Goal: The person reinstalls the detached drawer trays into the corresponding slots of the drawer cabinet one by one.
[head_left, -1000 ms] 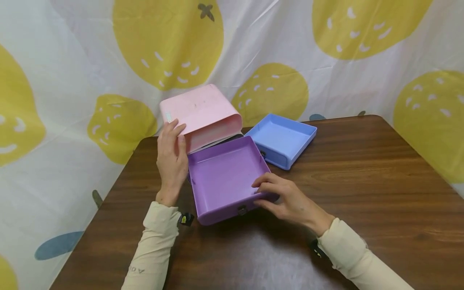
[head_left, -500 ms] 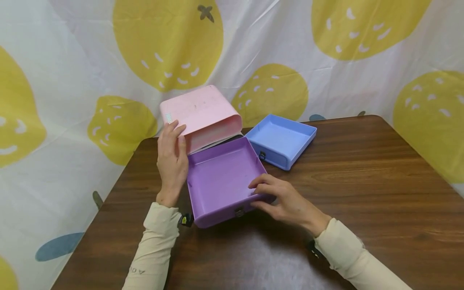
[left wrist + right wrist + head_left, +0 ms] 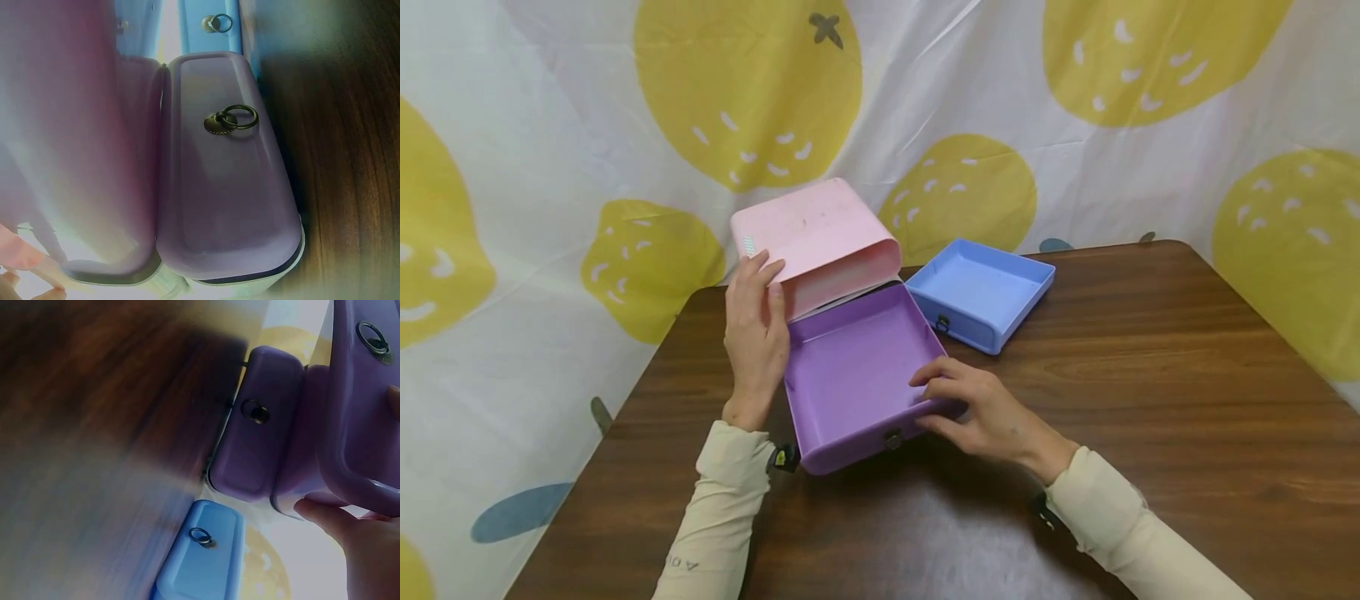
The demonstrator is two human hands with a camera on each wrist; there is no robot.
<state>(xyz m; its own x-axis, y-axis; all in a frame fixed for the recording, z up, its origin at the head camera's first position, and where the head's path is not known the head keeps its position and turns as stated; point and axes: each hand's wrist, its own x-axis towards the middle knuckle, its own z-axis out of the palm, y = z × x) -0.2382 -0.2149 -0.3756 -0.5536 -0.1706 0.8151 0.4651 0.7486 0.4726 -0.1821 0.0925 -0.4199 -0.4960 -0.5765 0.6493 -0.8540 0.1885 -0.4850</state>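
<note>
Head view puts the purple drawer [image 3: 857, 367] mid-scene, hollow side up, just in front of the pink casing [image 3: 812, 229]; whether its back edge touches the casing I cannot tell. I have the right hand [image 3: 977, 408] at the drawer's front right corner, its grip clamped on the wall there, fingers over the rim and thumb outside, with a metal ring pull [image 3: 892, 439] to the thumb's left. My left hand [image 3: 754, 321] rests against the casing's left front edge, its grip loose and apart, fingertips on the pink top. Near the casing's right side, the blue drawer [image 3: 977, 287] lies hollow side up on the wooden bench [image 3: 1150, 375]. Through the left wrist camera I see a lower drawer [image 3: 231, 187] close above the bench, its own ring hanging from the front. On the right wrist camera, one digit presses the held drawer's front face. Behind everything hangs a white cloth [image 3: 1075, 167] printed with yellow fruit.
</note>
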